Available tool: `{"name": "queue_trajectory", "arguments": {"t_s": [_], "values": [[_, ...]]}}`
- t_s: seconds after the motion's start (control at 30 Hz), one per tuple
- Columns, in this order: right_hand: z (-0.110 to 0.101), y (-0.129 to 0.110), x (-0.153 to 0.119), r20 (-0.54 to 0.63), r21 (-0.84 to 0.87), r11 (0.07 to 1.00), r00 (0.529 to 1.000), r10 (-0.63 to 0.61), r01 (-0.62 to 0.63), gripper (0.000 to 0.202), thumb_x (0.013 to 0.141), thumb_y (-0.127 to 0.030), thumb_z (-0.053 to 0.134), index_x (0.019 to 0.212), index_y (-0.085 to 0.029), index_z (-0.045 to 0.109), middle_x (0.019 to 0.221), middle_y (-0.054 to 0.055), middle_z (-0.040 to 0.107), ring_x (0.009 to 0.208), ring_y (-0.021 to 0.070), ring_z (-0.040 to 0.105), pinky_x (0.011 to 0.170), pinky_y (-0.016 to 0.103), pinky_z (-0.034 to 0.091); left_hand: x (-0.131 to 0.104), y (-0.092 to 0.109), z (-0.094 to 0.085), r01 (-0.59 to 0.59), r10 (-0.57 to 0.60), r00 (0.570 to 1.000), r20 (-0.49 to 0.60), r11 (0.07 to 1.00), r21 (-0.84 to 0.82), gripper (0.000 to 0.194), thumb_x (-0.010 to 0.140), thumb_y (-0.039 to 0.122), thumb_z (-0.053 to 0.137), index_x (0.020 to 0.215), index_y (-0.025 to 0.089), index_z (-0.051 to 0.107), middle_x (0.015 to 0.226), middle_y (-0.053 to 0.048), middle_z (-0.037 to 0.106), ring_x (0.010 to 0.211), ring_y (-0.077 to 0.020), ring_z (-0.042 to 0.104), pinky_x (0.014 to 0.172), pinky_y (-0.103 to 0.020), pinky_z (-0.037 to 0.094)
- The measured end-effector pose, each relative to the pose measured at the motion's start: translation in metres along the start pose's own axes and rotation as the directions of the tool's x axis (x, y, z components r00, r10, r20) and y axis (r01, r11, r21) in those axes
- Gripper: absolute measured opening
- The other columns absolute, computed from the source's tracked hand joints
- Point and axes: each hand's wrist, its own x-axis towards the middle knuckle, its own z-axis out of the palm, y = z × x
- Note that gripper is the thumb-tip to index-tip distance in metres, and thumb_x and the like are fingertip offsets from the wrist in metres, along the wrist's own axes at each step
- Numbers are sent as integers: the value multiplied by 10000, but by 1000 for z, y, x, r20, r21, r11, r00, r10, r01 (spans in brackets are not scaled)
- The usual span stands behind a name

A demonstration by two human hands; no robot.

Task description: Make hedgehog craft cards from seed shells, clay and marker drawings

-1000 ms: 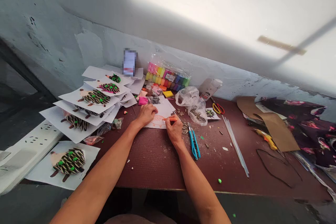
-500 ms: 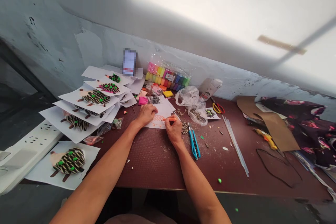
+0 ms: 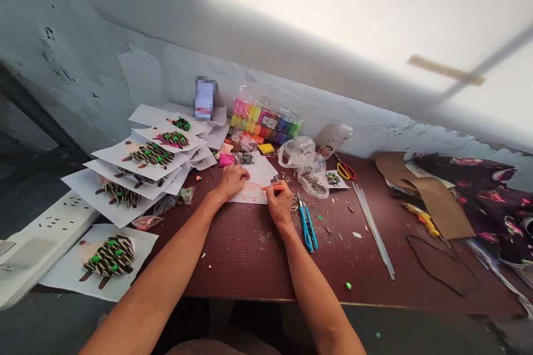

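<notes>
A white sheet of paper (image 3: 259,167) lies on the dark red table and bears an orange drawing (image 3: 251,191) of a rounded, scale-patterned body with small feet. My right hand (image 3: 280,202) is closed around an orange pen (image 3: 272,188), whose tip is at the right edge of the drawing. Resting on the sheet's left side, my left hand (image 3: 233,182) holds nothing, with its fingers spread a little. Just right of my right hand is a blue cutter (image 3: 308,227), beside loose striped seeds.
Finished-looking hedgehog sheets (image 3: 150,156) are piled at the left, near a power strip (image 3: 50,238). Clay packs (image 3: 266,122), a plastic bag (image 3: 303,158) and a bottle (image 3: 333,141) stand behind. Scissors (image 3: 345,171), clear glue sticks (image 3: 375,233) and a yellow glue gun (image 3: 422,219) lie right.
My right hand has shifted slightly right with the orange pen, showing more of the drawing's right side. My left hand has stayed in place.
</notes>
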Motion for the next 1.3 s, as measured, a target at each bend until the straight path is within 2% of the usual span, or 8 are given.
{"name": "queue_trajectory", "arguments": {"t_s": [0.33, 0.83, 1.3], "values": [[2, 3, -1, 45, -64, 997, 998, -32, 35, 189, 833, -337, 514, 673, -237, 505, 624, -8, 610, 529, 141, 507, 566, 270, 357, 0, 0, 0, -1, 1, 1000, 0, 1000, -16, 285, 839, 105, 531, 899, 201, 793, 956, -84, 738, 964, -250, 650, 873, -377, 471], [3, 6, -1, 41, -81, 996, 999, -29, 32, 186, 833, -329, 517, 673, -237, 497, 609, -19, 586, 530, 135, 494, 567, 262, 359, 0, -2, 1, -19, 19, 1000, -16, 1000, -17, 287, 832, 113, 528, 896, 213, 789, 951, -74, 744, 959, -240, 642, 878, -375, 473], [3, 6, -1, 35, -86, 996, 999, -26, 28, 206, 835, -331, 529, 656, -235, 492, 600, -22, 575, 523, 131, 474, 560, 260, 352, 0, 1, -2, -3, 3, 1000, 11, 1000, -10, 295, 840, 100, 525, 911, 202, 792, 968, -83, 743, 964, -245, 651, 894, -380, 473]]}}
